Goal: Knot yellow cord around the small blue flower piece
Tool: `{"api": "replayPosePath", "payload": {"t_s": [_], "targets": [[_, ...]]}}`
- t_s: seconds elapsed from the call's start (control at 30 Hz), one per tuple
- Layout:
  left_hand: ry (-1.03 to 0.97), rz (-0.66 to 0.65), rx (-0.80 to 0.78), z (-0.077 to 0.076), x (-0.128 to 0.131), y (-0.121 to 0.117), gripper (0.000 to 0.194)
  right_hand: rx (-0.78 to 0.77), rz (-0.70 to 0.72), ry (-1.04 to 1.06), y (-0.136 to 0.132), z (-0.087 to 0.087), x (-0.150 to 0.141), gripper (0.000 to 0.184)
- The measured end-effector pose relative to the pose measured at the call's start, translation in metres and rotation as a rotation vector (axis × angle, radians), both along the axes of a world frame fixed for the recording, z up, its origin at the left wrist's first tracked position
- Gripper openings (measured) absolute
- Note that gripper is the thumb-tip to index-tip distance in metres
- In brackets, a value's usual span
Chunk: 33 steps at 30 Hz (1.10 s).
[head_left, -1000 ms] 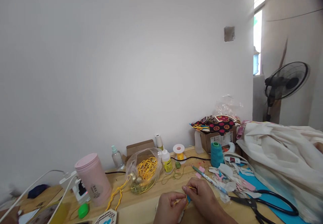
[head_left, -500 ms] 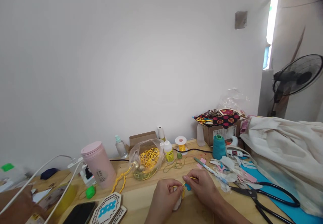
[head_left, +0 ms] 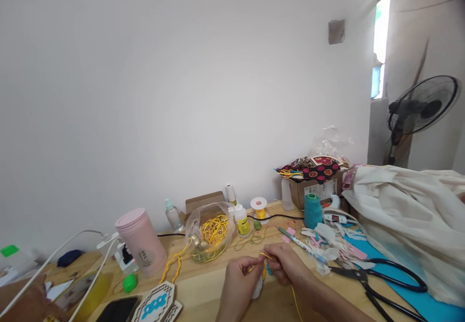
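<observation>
Cord (head_left: 297, 305), yellow, pinched by both left hand (head_left: 238, 281) and right hand (head_left: 288, 266), toward the near edge of the table (head_left: 214, 273), a loose length hanging below the right grip. Just beside that grip, a small blue piece (head_left: 269, 269); at the left one, a pale piece (head_left: 257, 289), partly hidden. Near the table's back edge, a clear plastic bag (head_left: 199, 215), open at the top, with tangled yellow cord (head_left: 214, 227) and gold-coloured balls (head_left: 199, 244) inside. Just right of it, a yellow-labelled white bottle (head_left: 241, 221), then a spool (head_left: 259, 207) wound with yellow thread. Farther right along the back edge, a cardboard box (head_left: 298, 195) heaped past its rim with patterned cloth (head_left: 321, 173). Left of the bag, a pink canister (head_left: 142, 244), lid on, contents hidden, and a clear bottle (head_left: 174, 218), green-capped.
</observation>
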<state>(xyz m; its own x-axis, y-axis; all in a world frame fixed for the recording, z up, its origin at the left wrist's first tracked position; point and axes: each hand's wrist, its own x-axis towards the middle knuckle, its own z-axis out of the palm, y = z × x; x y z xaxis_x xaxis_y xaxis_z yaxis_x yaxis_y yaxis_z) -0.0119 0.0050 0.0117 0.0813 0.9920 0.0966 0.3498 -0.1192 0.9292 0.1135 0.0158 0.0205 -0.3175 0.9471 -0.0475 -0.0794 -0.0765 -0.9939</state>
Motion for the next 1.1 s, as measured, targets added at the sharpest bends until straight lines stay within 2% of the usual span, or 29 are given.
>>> {"api": "replayPosePath", "payload": {"t_s": [0.13, 0.27, 0.43, 0.6, 0.77, 0.83, 0.93, 1.1], "targets": [[0.022, 0.02, 0.005, -0.008, 0.001, 0.002, 0.034, -0.12, 0.052, 0.074, 0.001, 0.006, -0.002, 0.021], [0.084, 0.056, -0.008, -0.011, 0.0, 0.003, 0.031, -0.218, 0.034, 0.155, 0.003, -0.001, 0.002, 0.017], [0.074, 0.049, -0.002, -0.004, 0.003, -0.002, 0.029, -0.237, 0.043, 0.257, 0.001, -0.015, 0.005, 0.018], [0.237, 0.033, 0.101, 0.005, 0.005, -0.011, 0.024, -0.344, -0.018, 0.386, -0.009, -0.01, 0.005, 0.014], [0.331, 0.018, 0.198, 0.008, 0.005, -0.014, 0.025, -0.495, -0.01, 0.523, -0.012, -0.007, 0.007, 0.01], [0.302, 0.009, 0.202, 0.009, 0.005, -0.014, 0.023, -0.522, -0.027, 0.56, -0.011, -0.009, 0.008, 0.009], [0.183, -0.006, 0.127, 0.011, 0.007, -0.014, 0.021, -0.527, -0.034, 0.587, -0.008, -0.01, 0.008, 0.009], [0.076, 0.012, 0.054, 0.01, 0.005, -0.012, 0.021, -0.505, -0.001, 0.549, -0.008, -0.007, 0.009, 0.012]]}}
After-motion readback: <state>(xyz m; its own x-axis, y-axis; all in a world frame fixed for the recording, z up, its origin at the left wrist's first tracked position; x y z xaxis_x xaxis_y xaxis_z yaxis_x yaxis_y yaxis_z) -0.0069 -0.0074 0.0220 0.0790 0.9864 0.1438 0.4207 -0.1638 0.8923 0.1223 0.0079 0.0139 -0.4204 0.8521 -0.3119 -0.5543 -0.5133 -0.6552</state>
